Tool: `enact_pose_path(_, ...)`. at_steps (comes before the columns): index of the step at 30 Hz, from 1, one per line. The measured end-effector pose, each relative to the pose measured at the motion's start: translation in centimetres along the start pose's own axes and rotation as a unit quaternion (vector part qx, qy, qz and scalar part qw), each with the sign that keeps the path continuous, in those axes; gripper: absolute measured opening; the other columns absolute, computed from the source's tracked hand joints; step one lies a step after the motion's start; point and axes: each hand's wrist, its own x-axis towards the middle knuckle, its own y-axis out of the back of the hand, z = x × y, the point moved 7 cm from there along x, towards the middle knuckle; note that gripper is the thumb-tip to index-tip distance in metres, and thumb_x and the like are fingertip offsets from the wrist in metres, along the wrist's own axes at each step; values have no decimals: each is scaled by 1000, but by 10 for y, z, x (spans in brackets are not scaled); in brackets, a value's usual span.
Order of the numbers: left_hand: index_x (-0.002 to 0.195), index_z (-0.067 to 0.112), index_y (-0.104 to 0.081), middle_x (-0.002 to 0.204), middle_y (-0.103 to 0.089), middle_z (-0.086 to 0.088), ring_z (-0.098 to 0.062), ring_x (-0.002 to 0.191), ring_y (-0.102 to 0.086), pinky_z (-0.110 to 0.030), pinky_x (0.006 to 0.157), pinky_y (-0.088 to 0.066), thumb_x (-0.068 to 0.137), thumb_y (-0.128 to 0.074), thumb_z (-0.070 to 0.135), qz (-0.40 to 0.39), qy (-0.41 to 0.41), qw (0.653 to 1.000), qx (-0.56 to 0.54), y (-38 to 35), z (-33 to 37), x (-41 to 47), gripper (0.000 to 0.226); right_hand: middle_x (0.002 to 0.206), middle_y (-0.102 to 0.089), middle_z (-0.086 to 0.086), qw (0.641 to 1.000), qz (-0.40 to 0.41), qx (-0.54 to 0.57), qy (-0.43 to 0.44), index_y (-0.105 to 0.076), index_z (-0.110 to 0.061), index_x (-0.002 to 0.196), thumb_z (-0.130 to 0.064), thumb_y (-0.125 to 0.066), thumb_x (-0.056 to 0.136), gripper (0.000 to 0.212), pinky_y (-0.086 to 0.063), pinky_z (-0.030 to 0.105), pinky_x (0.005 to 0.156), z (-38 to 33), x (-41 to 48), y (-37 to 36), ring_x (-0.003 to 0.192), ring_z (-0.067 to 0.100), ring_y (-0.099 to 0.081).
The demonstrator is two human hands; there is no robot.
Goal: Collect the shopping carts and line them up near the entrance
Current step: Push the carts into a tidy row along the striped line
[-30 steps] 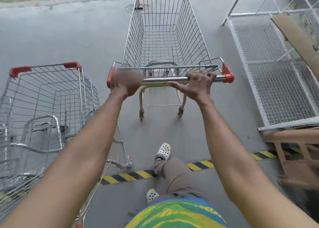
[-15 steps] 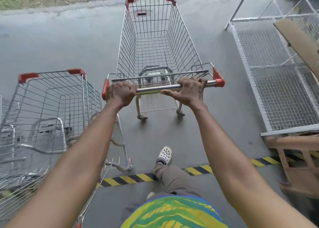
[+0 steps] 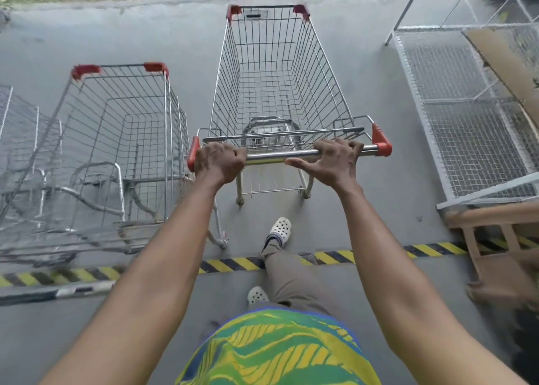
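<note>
A person steers an empty cart (image 3: 271,93) across a grey concrete floor (image 3: 116,34), both hands on its steel handle (image 3: 280,155). The left hand (image 3: 218,163) sits hard against the red end cap, its fingers (image 3: 230,151) curled tight over the bar. The right hand (image 3: 329,163) hooks its fingers over the bar nearer the other end, with the thumb (image 3: 297,162) stretched out along the underside. The wide spacing of the hands likely gives leverage to turn the nose as well as push.

The cart stands just right of a second cart (image 3: 122,128), their sides close and roughly parallel, both noses pointing the same way toward the kerb. A third cart (image 3: 23,139) shows at the far left edge, blurred. The held cart sits slightly further forward than its neighbour, so it probably needs squaring up or drawing level to join the row.

One foot (image 3: 280,228) is planted ahead of the yellow-and-black tape (image 3: 233,263) on the floor, the stance of someone leaning into the push. Wire racks (image 3: 466,128) lie flat on the right, well apart from the cart, leaving a lane of bare floor between. The chief risk appears to be the left handle end clipping the second cart's rear frame.
</note>
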Motion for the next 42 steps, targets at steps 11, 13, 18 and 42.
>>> enact_pose_path(11, 59, 17, -51, 55, -48, -3, -19, 52, -44, -24, 51, -31, 89, -25, 52, -20, -5, 997, -75, -24, -9, -124, 53, 77, -57, -13, 1000, 27, 11, 5, -45, -28, 64, -105, -38, 63, 78, -23, 43, 87, -5, -128, 9, 95, 18, -54)
enact_pose_path(13, 56, 15, -51, 55, -51, -5, -21, 53, -47, -27, 52, -37, 89, -23, 54, -18, -10, 996, -91, -29, -12, -137, 57, 78, -60, -12, 1000, 26, 9, 7, -43, -28, 64, -105, -41, 63, 77, -22, 43, 86, -5, -142, 9, 96, 19, -55)
enact_pose_path(18, 52, 18, -45, 47, -43, 0, -17, 43, -40, -23, 49, -31, 90, -22, 55, -10, -9, 994, -104, -27, -18, -171, 58, 76, -59, -13, 999, 32, 8, -1, -50, -25, 64, -105, -41, 62, 81, -25, 45, 86, -9, -171, 8, 90, 17, -51)
enact_pose_path(42, 53, 20, -41, 47, -41, 3, -15, 42, -39, -23, 47, -20, 102, -31, 39, 87, -51, 995, -16, -4, -16, -243, 54, 72, -58, -15, 997, 81, 11, 16, -54, -23, 65, -104, -46, 63, 81, -28, 46, 84, -21, -228, 9, 85, 13, -55)
